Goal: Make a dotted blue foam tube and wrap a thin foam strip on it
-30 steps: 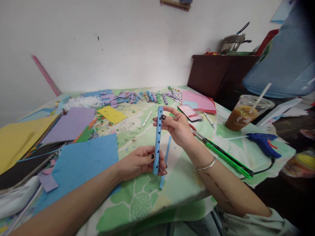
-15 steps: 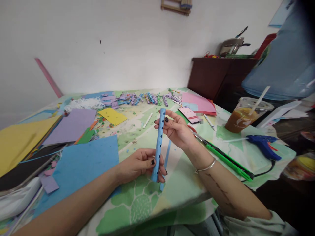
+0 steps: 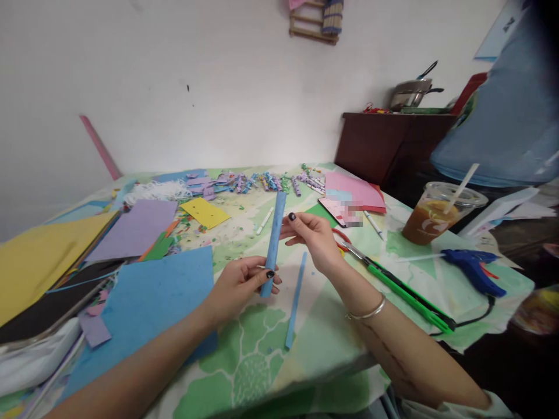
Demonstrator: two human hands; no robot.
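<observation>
My left hand (image 3: 247, 282) pinches the lower end of a narrow blue paper strip (image 3: 276, 233), thumb in front and fingers behind. The strip stands tilted above the table, its plain side mostly towards me. My right hand (image 3: 312, 235) is beside its upper half, the fingertips close against the right edge and the thumb off the paper; whether they touch it I cannot tell. A second, thinner blue strip (image 3: 297, 299) lies on the tablecloth below my hands. Left of them lies a large blue sheet (image 3: 161, 297).
On the right lie a green-handled cutter (image 3: 406, 294), red-handled scissors (image 3: 341, 235), a blue glue gun (image 3: 474, 267) and a phone (image 3: 334, 210). A drink cup (image 3: 430, 218) stands behind. Purple paper (image 3: 135, 230), a yellow card (image 3: 205, 213) and curled paper pieces (image 3: 262, 181) lie further back.
The blue strip has been turned over: its black-dotted side showed before, its plain side shows now. My right thumb has come off it. The view has shifted slightly.
</observation>
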